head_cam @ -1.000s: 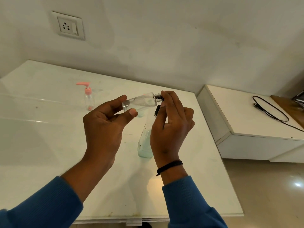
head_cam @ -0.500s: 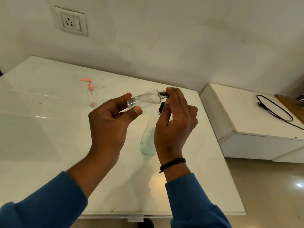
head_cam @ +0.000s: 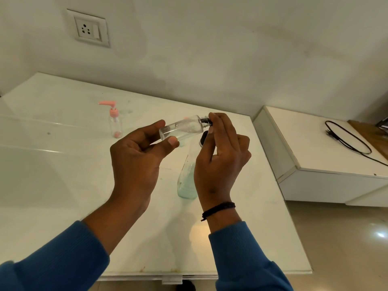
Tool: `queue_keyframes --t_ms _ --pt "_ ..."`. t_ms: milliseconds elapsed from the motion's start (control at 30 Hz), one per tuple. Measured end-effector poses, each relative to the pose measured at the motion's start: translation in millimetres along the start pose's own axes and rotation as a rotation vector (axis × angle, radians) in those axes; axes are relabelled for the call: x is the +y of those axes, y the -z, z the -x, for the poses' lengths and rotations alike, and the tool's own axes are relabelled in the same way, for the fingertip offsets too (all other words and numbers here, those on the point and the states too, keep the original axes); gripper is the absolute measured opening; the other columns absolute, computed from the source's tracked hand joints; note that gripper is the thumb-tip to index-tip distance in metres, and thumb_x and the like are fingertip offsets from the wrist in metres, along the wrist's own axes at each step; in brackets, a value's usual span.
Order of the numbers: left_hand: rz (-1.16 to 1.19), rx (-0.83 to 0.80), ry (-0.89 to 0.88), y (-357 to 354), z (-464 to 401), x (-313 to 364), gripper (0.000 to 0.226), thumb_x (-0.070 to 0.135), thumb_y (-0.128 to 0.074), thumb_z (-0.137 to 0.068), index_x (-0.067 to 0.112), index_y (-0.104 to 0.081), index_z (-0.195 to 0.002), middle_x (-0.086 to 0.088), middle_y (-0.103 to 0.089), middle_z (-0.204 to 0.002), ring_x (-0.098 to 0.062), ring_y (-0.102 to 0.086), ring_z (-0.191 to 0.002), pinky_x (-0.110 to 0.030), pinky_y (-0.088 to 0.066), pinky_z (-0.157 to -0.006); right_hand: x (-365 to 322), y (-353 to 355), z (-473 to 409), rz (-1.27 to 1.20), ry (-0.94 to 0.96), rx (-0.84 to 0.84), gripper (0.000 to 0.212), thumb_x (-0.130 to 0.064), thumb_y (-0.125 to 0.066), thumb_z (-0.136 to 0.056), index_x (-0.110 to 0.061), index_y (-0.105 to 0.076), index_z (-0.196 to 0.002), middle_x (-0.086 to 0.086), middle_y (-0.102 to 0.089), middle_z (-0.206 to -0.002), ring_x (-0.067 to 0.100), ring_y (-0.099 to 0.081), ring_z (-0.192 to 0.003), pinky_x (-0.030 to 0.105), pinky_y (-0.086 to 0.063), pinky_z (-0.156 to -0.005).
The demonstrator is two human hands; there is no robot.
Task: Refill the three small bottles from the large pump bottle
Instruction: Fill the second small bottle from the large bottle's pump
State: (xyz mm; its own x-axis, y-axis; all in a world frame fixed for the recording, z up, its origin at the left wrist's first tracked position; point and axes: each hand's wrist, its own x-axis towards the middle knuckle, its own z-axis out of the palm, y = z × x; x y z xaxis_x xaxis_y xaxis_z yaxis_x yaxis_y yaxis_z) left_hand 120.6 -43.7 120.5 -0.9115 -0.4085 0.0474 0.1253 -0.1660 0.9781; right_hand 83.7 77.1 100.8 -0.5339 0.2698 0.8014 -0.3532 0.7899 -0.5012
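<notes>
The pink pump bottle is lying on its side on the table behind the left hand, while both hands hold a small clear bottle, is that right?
Not quite. The head view shows the pink pump bottle standing upright on the table, not lying down. The rest holds: it is behind the left hand, and both that and the right hand hold the small clear bottle.

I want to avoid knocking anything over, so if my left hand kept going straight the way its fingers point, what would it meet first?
The left hand already grips the small clear bottle. Straight on, up and right, it would probably reach the right hand's fingers at the bottle's neck, though depth is unclear.
</notes>
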Motion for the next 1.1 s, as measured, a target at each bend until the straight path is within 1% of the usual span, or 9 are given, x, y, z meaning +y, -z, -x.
queue_keyframes --t_ms 100,200,400,567,667,733,833,967,1100 --pt "-0.004 -0.001 -0.001 0.7 0.1 -1.3 0.041 0.012 -0.081 -0.078 0.019 -0.074 -0.118 0.002 -0.076 -0.110 -0.026 -0.074 -0.101 -0.048 -0.057 -0.095 4.3 -2.7 5.3 -0.022 -0.012 -0.012 0.031 -0.020 -0.050 -0.102 -0.016 -0.071 -0.124 -0.006 -0.067 -0.132 0.015 -0.051 -0.089 0.029 -0.034 -0.078" --pt "-0.013 0.004 -0.001 0.6 1.3 0.3 0.041 0.020 -0.081 -0.074 0.024 -0.073 -0.114 0.004 -0.077 -0.109 -0.025 -0.074 -0.100 -0.049 -0.057 -0.095 3.0 -3.1 7.0 -0.032 -0.022 -0.010 0.031 -0.021 -0.050 -0.102 -0.016 -0.071 -0.124 -0.005 -0.067 -0.132 0.012 -0.050 -0.091 0.026 -0.033 -0.080" --pt "-0.008 0.004 -0.005 -1.8 1.7 3.4 0.053 0.030 -0.079 -0.068 0.018 -0.073 -0.119 0.004 -0.076 -0.110 -0.024 -0.074 -0.100 -0.048 -0.058 -0.094 -3.2 0.3 -1.8 -0.025 -0.023 0.008 0.029 -0.018 -0.052 -0.101 -0.017 -0.072 -0.122 -0.008 -0.069 -0.128 0.014 -0.051 -0.090 0.028 -0.032 -0.078" --pt "-0.030 0.002 -0.007 -0.1 1.6 1.3 0.042 0.016 -0.081 -0.077 0.021 -0.073 -0.118 0.005 -0.076 -0.110 -0.023 -0.074 -0.100 -0.046 -0.058 -0.093 3.0 -3.0 4.7 -0.035 -0.029 -0.005 0.031 -0.022 -0.051 -0.102 -0.015 -0.071 -0.124 -0.005 -0.068 -0.130 0.014 -0.052 -0.091 0.026 -0.033 -0.080" --pt "-0.036 0.003 -0.010 -0.6 2.6 2.5 0.047 0.027 -0.080 -0.070 0.023 -0.073 -0.116 0.006 -0.076 -0.110 -0.023 -0.074 -0.100 -0.047 -0.058 -0.093 2.4 -3.0 5.1 -0.038 -0.032 -0.003 0.031 -0.023 -0.050 -0.102 -0.015 -0.072 -0.123 -0.005 -0.068 -0.130 0.014 -0.052 -0.090 0.027 -0.034 -0.079" --pt "-0.032 0.004 -0.016 -1.4 3.0 2.8 0.053 0.032 -0.078 -0.066 0.021 -0.073 -0.118 0.004 -0.076 -0.110 -0.024 -0.074 -0.101 -0.049 -0.058 -0.093 0.1 -2.4 3.1 -0.036 -0.027 0.001 0.030 -0.021 -0.050 -0.102 -0.016 -0.072 -0.122 -0.007 -0.068 -0.129 0.014 -0.052 -0.090 0.029 -0.034 -0.078" --pt "-0.031 0.006 -0.024 -1.4 2.6 2.3 0.051 0.029 -0.080 -0.070 0.018 -0.073 -0.119 0.004 -0.076 -0.110 -0.024 -0.074 -0.101 -0.049 -0.058 -0.093 -2.1 -1.3 -0.2 -0.035 -0.020 0.015 0.029 -0.019 -0.051 -0.102 -0.016 -0.072 -0.121 -0.007 -0.068 -0.128 0.013 -0.050 -0.090 0.029 -0.034 -0.078" --pt "-0.049 0.002 -0.025 -0.5 0.9 -0.7 0.043 0.019 -0.081 -0.077 0.021 -0.073 -0.119 0.004 -0.076 -0.111 -0.023 -0.074 -0.101 -0.047 -0.058 -0.093 3.0 -2.9 4.7 -0.033 -0.024 0.002 0.030 -0.021 -0.050 -0.102 -0.016 -0.071 -0.124 -0.006 -0.067 -0.130 0.014 -0.051 -0.091 0.029 -0.035 -0.079" --pt "-0.046 0.012 -0.019 0.4 0.4 -1.9 0.042 0.017 -0.081 -0.077 0.020 -0.073 -0.119 0.004 -0.076 -0.110 -0.024 -0.073 -0.101 -0.048 -0.057 -0.094 -0.9 -2.4 4.3 -0.038 -0.030 -0.007 0.031 -0.023 -0.049 -0.102 -0.016 -0.072 -0.122 -0.007 -0.068 -0.129 0.014 -0.051 -0.090 0.027 -0.032 -0.078"
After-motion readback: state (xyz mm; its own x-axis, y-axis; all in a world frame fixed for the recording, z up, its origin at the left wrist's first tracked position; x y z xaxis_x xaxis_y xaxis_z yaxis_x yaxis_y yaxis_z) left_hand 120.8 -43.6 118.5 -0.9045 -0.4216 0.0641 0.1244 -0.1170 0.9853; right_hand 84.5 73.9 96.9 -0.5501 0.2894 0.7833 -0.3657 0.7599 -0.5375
